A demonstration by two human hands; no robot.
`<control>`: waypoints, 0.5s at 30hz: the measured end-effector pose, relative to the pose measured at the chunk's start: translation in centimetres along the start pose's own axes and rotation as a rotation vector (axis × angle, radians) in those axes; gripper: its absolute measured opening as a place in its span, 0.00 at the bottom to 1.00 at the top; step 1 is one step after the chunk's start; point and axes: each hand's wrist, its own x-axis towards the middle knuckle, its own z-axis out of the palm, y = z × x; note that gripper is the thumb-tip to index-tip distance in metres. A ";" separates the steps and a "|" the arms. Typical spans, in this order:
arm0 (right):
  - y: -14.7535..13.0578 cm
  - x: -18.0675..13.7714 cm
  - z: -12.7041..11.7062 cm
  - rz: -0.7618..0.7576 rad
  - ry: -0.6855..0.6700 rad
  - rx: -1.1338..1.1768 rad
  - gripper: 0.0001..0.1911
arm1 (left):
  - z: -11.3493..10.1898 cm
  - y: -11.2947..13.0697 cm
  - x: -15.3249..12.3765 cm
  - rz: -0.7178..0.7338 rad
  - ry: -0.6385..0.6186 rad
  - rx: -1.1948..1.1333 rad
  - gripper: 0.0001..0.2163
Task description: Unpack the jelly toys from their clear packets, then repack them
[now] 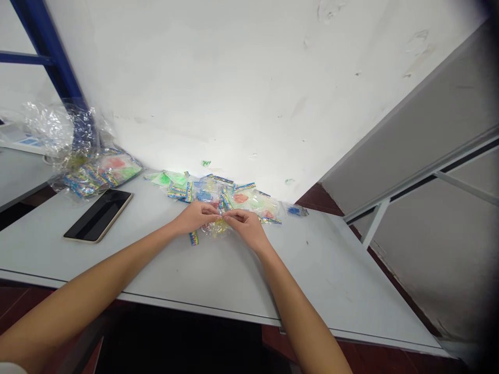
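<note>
— If you go left to right, what's on the desk?

— Crumpled clear plastic bag at the far left, against a blue steel upright. Then a heap of printed packets and a phone, lying flat with its dark screen up. Past that, a loose row of clear packets with green, blue and orange contents, along the foot of the white wall.

— Hands?

— Left hand and right hand meet mid-desk, just in front of the row. Fingers on both sides are closed, pinching a small clear packet with yellow contents at its top edge. Neither hand is released. Fingertips hide the exact contact. A printed header strip lies just below the left hand.

— How will that packet handle?

— Judging by the film, very light, soft and slippery. It will crease and slide easily. Best hold is probably the top edge, away from the contents.

— Far right?

— Small blue packet, just beyond the end of the row.
</note>
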 end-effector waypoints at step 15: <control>0.5 0.2 -0.2 0.078 -0.118 0.023 0.10 | -0.2 -0.7 0.3 0.035 0.007 0.090 0.15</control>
